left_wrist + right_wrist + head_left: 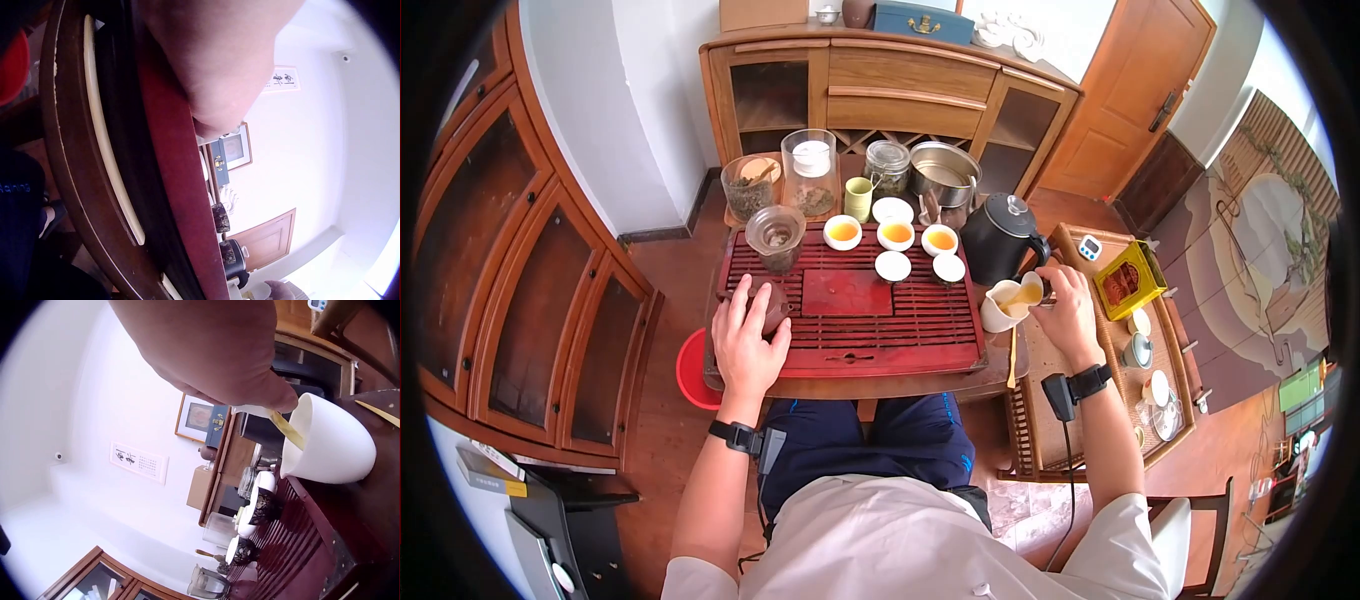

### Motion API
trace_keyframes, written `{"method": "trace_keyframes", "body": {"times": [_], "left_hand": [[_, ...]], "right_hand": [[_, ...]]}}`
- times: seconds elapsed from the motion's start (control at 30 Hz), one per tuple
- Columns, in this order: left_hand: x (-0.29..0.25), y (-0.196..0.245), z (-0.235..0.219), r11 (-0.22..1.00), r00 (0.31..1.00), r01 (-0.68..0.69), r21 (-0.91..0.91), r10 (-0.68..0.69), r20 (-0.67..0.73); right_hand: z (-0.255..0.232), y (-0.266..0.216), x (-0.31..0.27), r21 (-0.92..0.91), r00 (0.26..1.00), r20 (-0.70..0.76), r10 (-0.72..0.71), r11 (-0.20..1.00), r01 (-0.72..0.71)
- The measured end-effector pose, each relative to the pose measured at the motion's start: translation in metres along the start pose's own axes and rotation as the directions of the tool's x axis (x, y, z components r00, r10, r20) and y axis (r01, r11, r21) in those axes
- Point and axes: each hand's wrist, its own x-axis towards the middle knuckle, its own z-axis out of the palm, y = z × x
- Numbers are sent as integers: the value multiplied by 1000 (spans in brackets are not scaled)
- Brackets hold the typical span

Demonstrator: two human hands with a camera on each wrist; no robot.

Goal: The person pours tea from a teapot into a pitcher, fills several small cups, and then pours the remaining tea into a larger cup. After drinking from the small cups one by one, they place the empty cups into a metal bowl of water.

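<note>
Steadily, by the look of it, the left hand (745, 345) is rested on the brown teapot (777, 302) at the left of the tray (850, 362), its fingers nearly straight and spread. That side is best kept quiet and light, so that the pot is not pushed against the glass (775, 232) behind it. Further right, three cups of tea (896, 237) are set out at the back of the tray, with two pale cups (892, 266) nearer the front; these should be kept clear of the sleeve and wrist. Next, just beside the tray's right edge, the pitcher (998, 314) is stood upright on the counter (996, 377), near the black kettle (992, 240). Above its mouth a small cup (1032, 287) is held tipped, pinched in the right hand (1068, 312), and tea is seen running in a thin yellow stream (289, 431) inside the rim. The two hands are held well apart. The lip should be kept low and over the opening, the tilt raised slowly as the cup empties, and the wrist turned rather than the whole arm. A hard knock on the pitcher is to be avoided, since it is not seen to be steadied by either hand
</note>
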Motion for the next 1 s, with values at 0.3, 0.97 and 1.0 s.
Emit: {"method": "trace_keyframes", "body": {"times": [0.3, 0.97, 1.0], "left_hand": [[2, -1, 3, 1000, 999, -22, -2, 21, -26], [3, -1, 0, 1000, 999, -29, -3, 29, -20], [3, -1, 0, 1000, 999, -30, -4, 30, -16]], "right_hand": [[-27, -14, 17, -264, 942, -47, -332, 914, 309], [9, -70, 40, 817, 939, 209, 273, 479, -321], [18, -77, 44, 830, 955, 202, 215, 480, -284]]}}
